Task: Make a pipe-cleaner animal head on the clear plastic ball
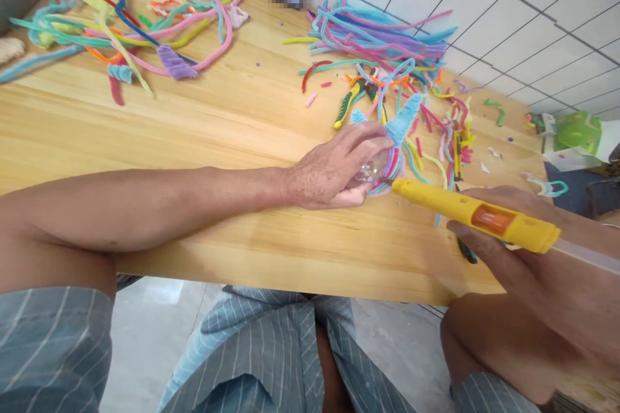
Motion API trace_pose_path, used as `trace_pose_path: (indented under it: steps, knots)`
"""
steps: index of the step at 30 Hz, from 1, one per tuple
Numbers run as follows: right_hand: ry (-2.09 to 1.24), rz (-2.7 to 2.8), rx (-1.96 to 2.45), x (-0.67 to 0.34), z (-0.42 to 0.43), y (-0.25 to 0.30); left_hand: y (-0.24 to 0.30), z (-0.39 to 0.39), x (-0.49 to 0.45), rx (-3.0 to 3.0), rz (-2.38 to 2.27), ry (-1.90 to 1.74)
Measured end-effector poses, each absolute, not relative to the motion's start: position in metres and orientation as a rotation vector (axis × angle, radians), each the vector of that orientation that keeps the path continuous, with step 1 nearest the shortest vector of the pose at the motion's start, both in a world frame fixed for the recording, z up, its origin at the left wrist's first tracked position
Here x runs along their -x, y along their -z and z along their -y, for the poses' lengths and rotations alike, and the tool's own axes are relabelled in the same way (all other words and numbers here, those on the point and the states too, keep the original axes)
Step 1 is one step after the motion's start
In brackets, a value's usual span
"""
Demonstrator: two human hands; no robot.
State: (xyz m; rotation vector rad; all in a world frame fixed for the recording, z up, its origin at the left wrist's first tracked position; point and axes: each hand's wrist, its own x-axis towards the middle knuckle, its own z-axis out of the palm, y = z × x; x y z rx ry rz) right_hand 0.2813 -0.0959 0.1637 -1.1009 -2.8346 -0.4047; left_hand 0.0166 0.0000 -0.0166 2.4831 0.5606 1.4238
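Observation:
My left hand [339, 164] is closed around a small craft piece [394, 151] made of coloured pipe cleaners with a clear round part, resting on the wooden table [217, 122]. A light blue fuzzy piece sticks up from it. My right hand [523, 251] grips a yellow glue gun [475, 213] with an orange window. The gun's tip touches the craft piece right beside my left fingers.
Loose pipe cleaners [382, 39] in many colours lie heaped at the far middle, and another tangle [135, 19] at the far left. Short cut pieces [445, 129] and yellow-green pliers [345, 108] lie past the craft. A green-and-white object [576, 135] sits at the right edge.

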Motion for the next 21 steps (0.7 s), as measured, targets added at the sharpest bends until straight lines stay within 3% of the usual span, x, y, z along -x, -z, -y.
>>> trace_pose_path:
  steps: [21]
  knots:
    - [0.368, 2.832, 1.149, -0.27, 0.097, -0.171, 0.014, -0.003, -0.012, -2.446, -0.563, -1.316]
